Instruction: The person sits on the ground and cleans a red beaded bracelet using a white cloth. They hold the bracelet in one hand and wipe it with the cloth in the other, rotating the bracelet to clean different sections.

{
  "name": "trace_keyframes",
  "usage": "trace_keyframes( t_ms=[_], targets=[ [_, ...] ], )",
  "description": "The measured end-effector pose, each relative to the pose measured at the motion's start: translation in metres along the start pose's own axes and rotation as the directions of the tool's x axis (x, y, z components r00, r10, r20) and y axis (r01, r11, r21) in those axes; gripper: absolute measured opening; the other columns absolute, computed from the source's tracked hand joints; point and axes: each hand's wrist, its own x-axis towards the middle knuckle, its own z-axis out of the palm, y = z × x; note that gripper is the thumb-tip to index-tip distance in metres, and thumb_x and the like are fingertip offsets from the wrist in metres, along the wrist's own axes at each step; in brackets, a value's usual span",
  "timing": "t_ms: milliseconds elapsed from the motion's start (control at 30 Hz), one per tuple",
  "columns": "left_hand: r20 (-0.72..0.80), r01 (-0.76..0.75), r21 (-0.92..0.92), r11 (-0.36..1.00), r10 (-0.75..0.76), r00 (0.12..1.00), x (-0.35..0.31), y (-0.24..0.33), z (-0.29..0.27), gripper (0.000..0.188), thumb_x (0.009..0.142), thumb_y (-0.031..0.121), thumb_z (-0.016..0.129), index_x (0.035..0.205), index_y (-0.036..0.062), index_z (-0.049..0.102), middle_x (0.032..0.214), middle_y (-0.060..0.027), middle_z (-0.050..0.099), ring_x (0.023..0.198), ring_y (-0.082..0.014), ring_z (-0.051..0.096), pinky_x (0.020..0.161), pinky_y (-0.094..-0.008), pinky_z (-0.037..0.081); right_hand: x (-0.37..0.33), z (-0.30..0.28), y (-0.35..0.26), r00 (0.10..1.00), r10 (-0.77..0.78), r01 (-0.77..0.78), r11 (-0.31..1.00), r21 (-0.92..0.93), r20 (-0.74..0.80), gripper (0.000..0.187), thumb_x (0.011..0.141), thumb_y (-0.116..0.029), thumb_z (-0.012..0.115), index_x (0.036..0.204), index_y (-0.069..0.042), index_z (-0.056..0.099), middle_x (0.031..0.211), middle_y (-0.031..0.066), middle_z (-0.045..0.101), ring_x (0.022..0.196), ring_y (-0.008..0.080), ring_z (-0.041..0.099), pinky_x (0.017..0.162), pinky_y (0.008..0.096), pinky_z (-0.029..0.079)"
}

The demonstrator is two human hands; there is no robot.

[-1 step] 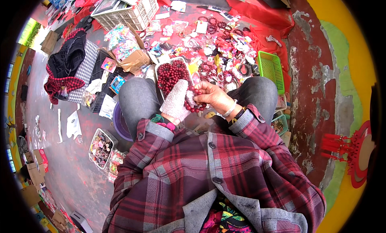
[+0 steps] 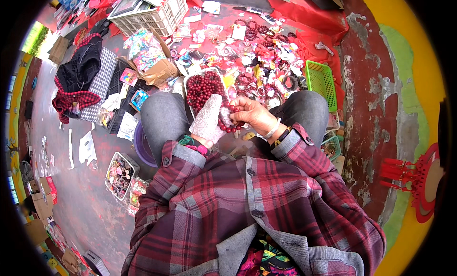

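Observation:
A dark red bead bracelet (image 2: 230, 129) is held between my two hands, above the gap between my knees. On my left hand (image 2: 207, 119) is a white fuzzy glove; its fingers curl at the bracelet's left side, partly hidden by the beads. My right hand (image 2: 257, 117) is bare, thumb and forefinger pinching the bracelet's upper right side. Just beyond my gloved hand, a white basket (image 2: 185, 83) stands between my knees, filled with similar dark red beads (image 2: 203, 87).
Jewellery and small packages (image 2: 257, 57) cover the floor ahead. A green basket (image 2: 320, 83) stands by my right knee, a cardboard box (image 2: 160, 72) beyond my left. A purple basin (image 2: 142, 145) and a white basket of trinkets (image 2: 134, 165) sit left. A peeling wall (image 2: 366, 100) rises right.

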Motion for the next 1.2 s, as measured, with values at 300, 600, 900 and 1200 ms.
trace_keyframes(
  t_ms=[300, 600, 900, 1200],
  targets=[
    [0.338, -0.347, 0.938, -0.005, 0.249, 0.908, -0.009, 0.013, 0.008, 0.02, 0.091, 0.019, 0.046, 0.1, 0.0046, 0.055, 0.094, -0.0101, 0.061, 0.089, -0.0236, 0.059, 0.083, -0.0371, 0.045, -0.002, 0.0, 0.0, 0.99, -0.09, 0.101, 0.99, 0.1, -0.106, 0.014, 0.088, -0.01, 0.06, 0.101, -0.005, 0.061, 0.08, -0.0003, 0.062, 0.067, 0.008, 0.056, 0.063, 0.022, 0.046],
    [-0.001, 0.159, -0.363, 0.918, -0.172, 0.985, -0.007, 0.017, 0.031, 0.031, 0.097, 0.031, 0.036, 0.108, 0.0053, 0.05, 0.1, -0.0122, 0.058, 0.091, -0.022, 0.059, 0.084, -0.036, 0.047, -0.005, 0.004, -0.008, 0.991, -0.046, 0.035, 0.995, -0.093, -0.125, 0.016, 0.086, -0.011, 0.063, 0.101, -0.005, 0.063, 0.08, -0.0032, 0.061, 0.067, 0.0043, 0.054, 0.061, 0.0193, 0.045],
    [0.27, -0.272, 0.962, 0.005, 0.107, 0.957, -0.011, 0.021, 0.015, 0.022, 0.086, 0.014, 0.054, 0.106, 0.0053, 0.049, 0.097, -0.0096, 0.058, 0.084, -0.0229, 0.06, 0.078, -0.0372, 0.049, -0.003, 0.004, -0.008, 1.0, -0.019, 0.019, 0.999, 0.035, -0.007, 0.023, 0.083, -0.002, 0.065, 0.104, -0.005, 0.057, 0.085, -0.0026, 0.059, 0.074, 0.0055, 0.056, 0.065, 0.0204, 0.046],
    [-0.035, 0.13, -0.401, 0.907, -0.157, 0.987, -0.006, 0.015, 0.015, 0.036, 0.099, 0.034, 0.031, 0.108, 0.005, 0.049, 0.097, -0.01, 0.058, 0.09, -0.0233, 0.058, 0.081, -0.0398, 0.048, -0.002, -0.004, -0.003, 0.994, -0.023, 0.031, 0.996, 0.078, -0.109, 0.013, 0.087, -0.01, 0.062, 0.098, -0.004, 0.064, 0.083, -0.002, 0.062, 0.071, 0.0058, 0.055, 0.063, 0.0194, 0.045]
  ],
)
